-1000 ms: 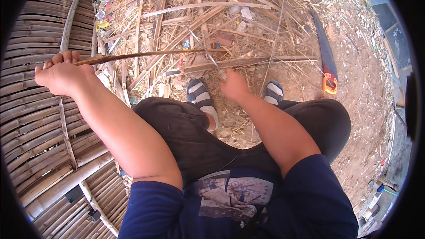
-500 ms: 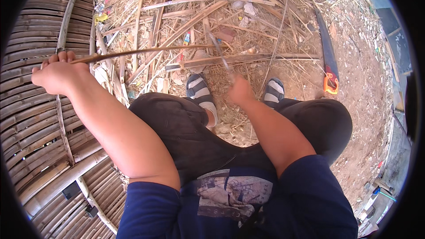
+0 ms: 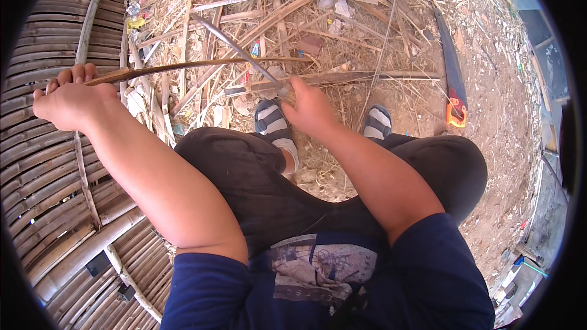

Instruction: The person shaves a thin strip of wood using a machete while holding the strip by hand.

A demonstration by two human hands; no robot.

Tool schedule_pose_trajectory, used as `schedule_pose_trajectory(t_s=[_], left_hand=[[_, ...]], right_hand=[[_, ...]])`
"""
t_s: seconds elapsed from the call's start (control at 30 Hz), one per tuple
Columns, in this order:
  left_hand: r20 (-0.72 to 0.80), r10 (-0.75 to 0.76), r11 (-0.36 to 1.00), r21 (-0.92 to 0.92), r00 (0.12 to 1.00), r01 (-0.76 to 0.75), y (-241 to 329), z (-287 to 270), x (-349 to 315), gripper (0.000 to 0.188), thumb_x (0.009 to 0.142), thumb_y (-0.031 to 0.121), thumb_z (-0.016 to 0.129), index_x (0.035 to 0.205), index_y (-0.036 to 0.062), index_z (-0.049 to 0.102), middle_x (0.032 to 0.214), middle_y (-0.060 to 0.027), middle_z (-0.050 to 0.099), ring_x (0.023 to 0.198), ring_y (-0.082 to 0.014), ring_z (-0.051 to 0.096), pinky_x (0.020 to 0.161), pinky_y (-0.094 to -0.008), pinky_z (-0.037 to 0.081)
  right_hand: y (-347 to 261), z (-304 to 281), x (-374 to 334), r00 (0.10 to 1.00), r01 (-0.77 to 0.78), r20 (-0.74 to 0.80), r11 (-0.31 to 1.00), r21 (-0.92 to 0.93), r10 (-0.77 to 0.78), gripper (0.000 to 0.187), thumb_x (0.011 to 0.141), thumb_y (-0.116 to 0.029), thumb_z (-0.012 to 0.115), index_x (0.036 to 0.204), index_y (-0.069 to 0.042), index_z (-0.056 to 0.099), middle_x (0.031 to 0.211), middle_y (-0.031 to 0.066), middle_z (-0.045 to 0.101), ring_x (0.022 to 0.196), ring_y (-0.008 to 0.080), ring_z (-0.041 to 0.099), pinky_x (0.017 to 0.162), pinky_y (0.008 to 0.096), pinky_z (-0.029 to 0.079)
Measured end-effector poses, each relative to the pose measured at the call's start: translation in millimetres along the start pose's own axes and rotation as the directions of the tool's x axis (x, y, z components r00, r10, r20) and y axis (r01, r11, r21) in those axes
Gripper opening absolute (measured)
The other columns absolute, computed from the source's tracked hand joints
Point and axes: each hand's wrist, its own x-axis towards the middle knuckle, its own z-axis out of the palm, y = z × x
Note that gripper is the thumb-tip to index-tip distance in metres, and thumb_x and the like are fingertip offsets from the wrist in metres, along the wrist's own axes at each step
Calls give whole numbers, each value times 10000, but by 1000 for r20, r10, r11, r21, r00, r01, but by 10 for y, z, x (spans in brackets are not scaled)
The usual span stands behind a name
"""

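Note:
My left hand is closed around the near end of a thin brown bamboo strip that runs out to the right over the ground litter. My right hand grips the handle of a long knife, whose grey blade slants up and to the left and crosses the strip. Both hands are held in front of my knees, which are in dark trousers.
A woven bamboo slat platform fills the left side. Split bamboo pieces and dry straw litter the ground ahead. A hand saw with an orange handle lies at the right on bare dirt. My sandalled feet rest below the strip.
My right hand has swung left and the knife blade now points up-left across the strip instead of standing near upright. My left hand shifted slightly left, still holding the strip.

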Motion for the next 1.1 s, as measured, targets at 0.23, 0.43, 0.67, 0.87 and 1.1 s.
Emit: schedule_pose_trajectory(t_s=[0.23,0.43,0.67,0.87,1.1], left_hand=[[31,-44,998,-48,999,46,-19,72,-63,272,1003,333,341,819,133,348,673,-8,347,568,-156,246,539,-320,250],[100,-18,995,-96,995,27,59,83,-94,273,1012,294,338,803,118,331,662,-13,320,561,-159,263,526,-325,262],[138,-20,998,-48,990,27,-4,-1,8,267,998,332,325,815,139,349,666,-4,331,573,-154,268,545,-323,252],[108,-39,996,-72,993,47,-71,-28,72,267,1004,339,327,867,113,366,710,-23,379,587,-167,294,559,-322,296],[-110,5,998,56,994,1,-38,12,58,303,1003,332,354,918,47,411,754,-65,453,601,-183,323,550,-339,297]], right_hand=[[892,154,-11,962,-273,-11,960,-58,273,404,835,-176,719,1167,7,581,1001,285,699,952,461,686,841,536,542],[261,-38,-21,998,-60,-22,997,44,61,378,846,-201,708,1157,-24,586,989,270,703,948,455,686,826,547,542],[583,267,-46,994,-87,-68,996,-1,87,416,837,-182,715,1182,-3,565,932,295,689,895,484,680,812,535,548],[784,111,-11,949,-312,27,947,-80,314,422,853,-174,703,1189,30,548,1044,296,697,1009,462,681,890,533,537],[295,-10,-28,999,-29,22,996,-89,31,386,850,-196,702,1167,-11,584,1017,281,703,975,464,684,855,521,549]])
